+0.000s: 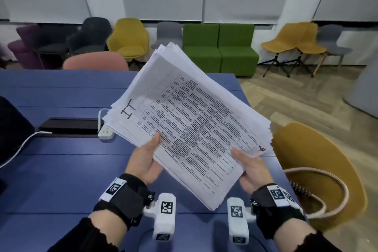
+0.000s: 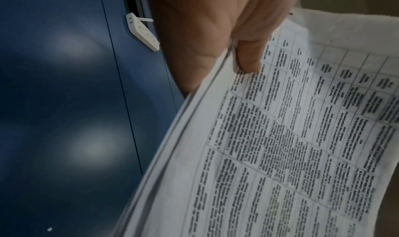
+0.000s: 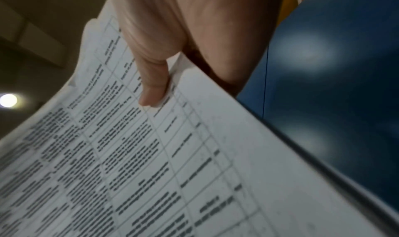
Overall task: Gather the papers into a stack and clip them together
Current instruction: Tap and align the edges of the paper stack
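A thick stack of printed papers [image 1: 190, 120] with tables of text is held up off the blue table [image 1: 61, 170], tilted, its sheet edges uneven. My left hand [image 1: 145, 157] grips its near left edge, thumb on top of the top sheet, fingers underneath. My right hand [image 1: 251, 168] grips the near right edge the same way. In the left wrist view the thumb [image 2: 250, 56] presses on the papers [image 2: 280, 146]. The right wrist view shows the right thumb [image 3: 153, 87] on the papers [image 3: 172, 163]. No clip is in view.
A white power strip [image 1: 105, 131] and a black cable slot [image 1: 69, 126] lie on the table left of the stack. A dark object [image 1: 12, 129] with a white cable sits at the far left. A yellow chair [image 1: 319, 170] stands at right, more chairs beyond the table.
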`<state>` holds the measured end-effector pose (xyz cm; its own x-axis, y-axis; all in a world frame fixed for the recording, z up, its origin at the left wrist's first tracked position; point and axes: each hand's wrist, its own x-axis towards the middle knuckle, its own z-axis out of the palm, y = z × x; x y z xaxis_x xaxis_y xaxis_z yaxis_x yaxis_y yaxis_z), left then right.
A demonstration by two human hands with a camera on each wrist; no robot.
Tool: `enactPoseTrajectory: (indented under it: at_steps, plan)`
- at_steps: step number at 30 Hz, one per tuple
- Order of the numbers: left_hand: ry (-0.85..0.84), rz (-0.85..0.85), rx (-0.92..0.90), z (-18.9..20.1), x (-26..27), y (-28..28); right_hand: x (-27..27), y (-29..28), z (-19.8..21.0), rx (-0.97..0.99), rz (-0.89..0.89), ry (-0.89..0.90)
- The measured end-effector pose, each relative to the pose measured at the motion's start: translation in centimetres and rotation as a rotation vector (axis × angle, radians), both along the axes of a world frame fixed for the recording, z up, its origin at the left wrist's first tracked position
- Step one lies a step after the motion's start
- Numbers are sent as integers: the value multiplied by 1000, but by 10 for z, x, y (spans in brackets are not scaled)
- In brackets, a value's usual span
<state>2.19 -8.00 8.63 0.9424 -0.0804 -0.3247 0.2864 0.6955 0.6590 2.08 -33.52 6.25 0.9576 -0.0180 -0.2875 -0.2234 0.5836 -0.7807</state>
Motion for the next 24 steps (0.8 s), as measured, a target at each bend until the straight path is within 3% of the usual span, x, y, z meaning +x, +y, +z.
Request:
enactPoseTrajectory:
  at_steps: [3, 9, 12, 15, 20, 24]
  plan:
    - [-11, -9, 24, -7, 6, 5, 3, 0, -2, -27, -20, -12]
    - [15, 80, 120, -25, 21, 38, 11, -8, -3, -376, -113, -45]
    - [0, 104, 216, -38, 29, 71, 13, -18, -9, -442, -80, -54]
    - [-48, 20, 380, -38, 30, 99, 9, -30, -4, -457, -42, -114]
    - [-59, -407, 523, -25, 21, 103, 9, -32, 3, -554, 0, -181]
    - [-81, -398, 487, -18, 24, 91, 9, -27, 7, -627, 74, -249]
